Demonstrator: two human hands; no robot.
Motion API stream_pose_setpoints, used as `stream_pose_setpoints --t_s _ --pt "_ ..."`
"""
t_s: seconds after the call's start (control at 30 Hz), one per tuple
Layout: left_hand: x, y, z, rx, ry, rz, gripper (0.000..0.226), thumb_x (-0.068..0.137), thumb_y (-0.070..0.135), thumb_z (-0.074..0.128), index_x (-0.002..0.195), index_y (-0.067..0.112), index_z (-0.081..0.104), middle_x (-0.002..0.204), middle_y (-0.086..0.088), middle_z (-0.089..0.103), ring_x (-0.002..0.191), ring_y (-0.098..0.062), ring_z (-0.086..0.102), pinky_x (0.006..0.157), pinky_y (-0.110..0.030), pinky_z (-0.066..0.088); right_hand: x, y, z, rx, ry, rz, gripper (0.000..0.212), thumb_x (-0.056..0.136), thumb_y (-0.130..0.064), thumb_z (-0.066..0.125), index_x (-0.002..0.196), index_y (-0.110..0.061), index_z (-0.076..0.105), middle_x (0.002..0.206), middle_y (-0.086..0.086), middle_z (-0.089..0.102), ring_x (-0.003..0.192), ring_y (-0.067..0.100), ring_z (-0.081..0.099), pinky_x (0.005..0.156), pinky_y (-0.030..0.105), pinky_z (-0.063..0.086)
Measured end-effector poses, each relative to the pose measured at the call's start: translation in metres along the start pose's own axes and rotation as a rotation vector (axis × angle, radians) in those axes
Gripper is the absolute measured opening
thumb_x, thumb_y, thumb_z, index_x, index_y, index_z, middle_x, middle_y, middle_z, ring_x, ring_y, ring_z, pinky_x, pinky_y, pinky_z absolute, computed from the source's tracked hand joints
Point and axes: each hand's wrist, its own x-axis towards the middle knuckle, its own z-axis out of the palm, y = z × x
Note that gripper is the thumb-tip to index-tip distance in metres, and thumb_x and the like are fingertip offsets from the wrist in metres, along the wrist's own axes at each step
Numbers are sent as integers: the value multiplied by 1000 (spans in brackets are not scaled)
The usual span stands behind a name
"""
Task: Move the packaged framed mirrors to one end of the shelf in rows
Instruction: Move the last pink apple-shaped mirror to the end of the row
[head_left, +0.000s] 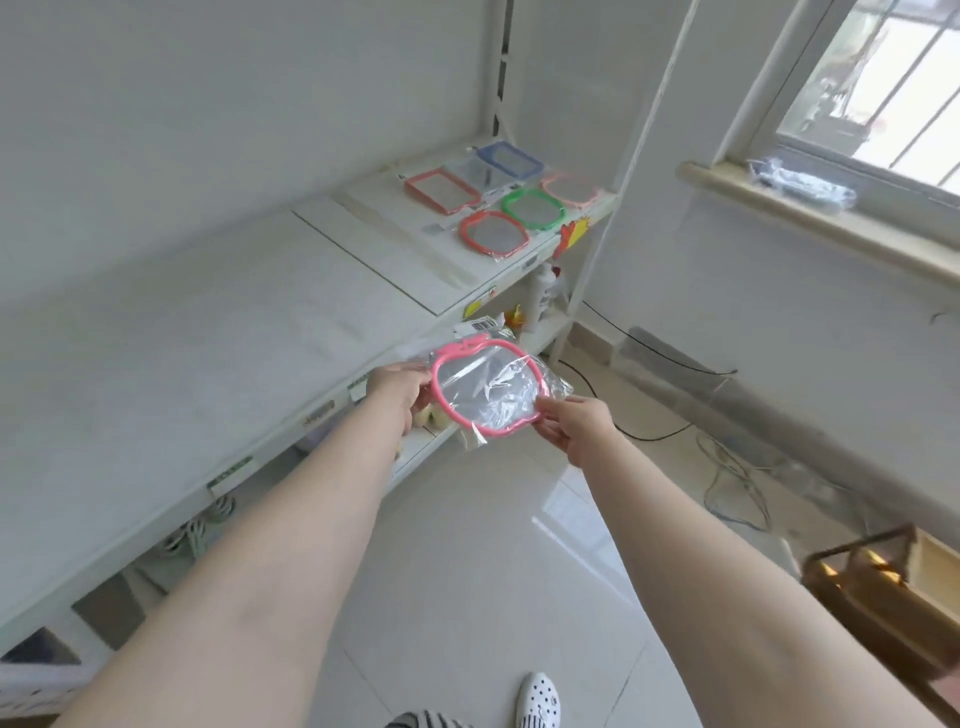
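White shelf (218, 332) across left of frame, tiled floor (467, 571) below. Centre frame: pink-framed packaged mirror (485, 387) held off shelf edge, left hand (397, 392) gripping left rim, right hand (574, 423) fingers pinching right rim. Upper centre: five packaged mirrors (498, 195) in rows at shelf end.

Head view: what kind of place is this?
Probably a small shop or stockroom mock-up: a white retail shelf with price-tag strips on its edge, packaged mirrors laid in rows at its far end, and a barcoded pink mirror held in both hands.
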Motion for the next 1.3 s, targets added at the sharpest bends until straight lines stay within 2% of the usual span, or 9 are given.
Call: stream_pose_setpoints --t_s 0.07,0.17,0.33,0.5,0.6,0.8,1.0,1.17,1.3 --pt "2 -7 36 8 -8 -12 11 84 3 68 78 12 65 69 -5 62 58 -17 56 44 -20 49 19 -15 -28 -33 1 -9 45 78 5 72 120 5 57 77 16 67 40 14 64 58 28 61" --pt "6 -13 67 17 3 -21 16 83 6 70 74 14 59 70 -4 63 59 -16 59 59 -26 48 39 -29 -51 -59 -5 -14 41 78 5 72 117 1 58 79 16 68 42 15 65 73 35 62" --pt "15 -23 96 8 96 -20 20 82 2 70 71 14 58 73 -5 66 64 -18 64 62 -32 53 61 -42 -72 -131 -72 -12 32 81 3 69 112 6 62 79 14 65 53 16 64 85 37 59" --pt "26 -7 104 -3 185 23 23 82 -3 68 68 10 55 70 -7 63 60 -18 61 61 -28 55 83 -56 -60 -156 -118 -5 36 81 2 69 114 11 60 75 12 64 42 12 63 93 41 55" --pt "40 5 106 44 223 37 24 81 0 70 67 11 55 72 -10 64 56 -19 59 55 -29 52 98 -69 -47 -178 -125 -4 32 81 1 70 112 5 63 74 11 65 40 11 62 90 40 57" --pt "85 39 105 -5 274 55 14 77 -2 74 72 8 64 82 -13 68 75 -28 67 87 -41 58 134 -103 -8 -217 -126 -9 23 80 -2 72 102 0 66 70 10 67 47 12 62 89 39 58" --pt "130 80 107 -25 302 73 29 78 -7 70 63 14 56 78 -13 66 70 -26 65 84 -38 58 167 -142 32 -249 -114 -8 8 81 -1 70 80 -5 64 70 10 65 64 18 61 93 41 55" --pt "164 103 105 -18 334 72 26 79 -5 70 65 14 58 72 -6 64 82 -29 67 84 -38 58 192 -159 61 -221 -139 12 18 83 1 69 100 2 64 73 12 64 58 16 60 90 36 57" --pt "192 110 102 -22 378 56 16 79 -7 68 72 6 63 77 -10 64 68 -24 63 77 -38 59 218 -168 83 -244 -198 19 23 83 0 69 105 2 64 74 11 64 62 18 63 80 34 60"
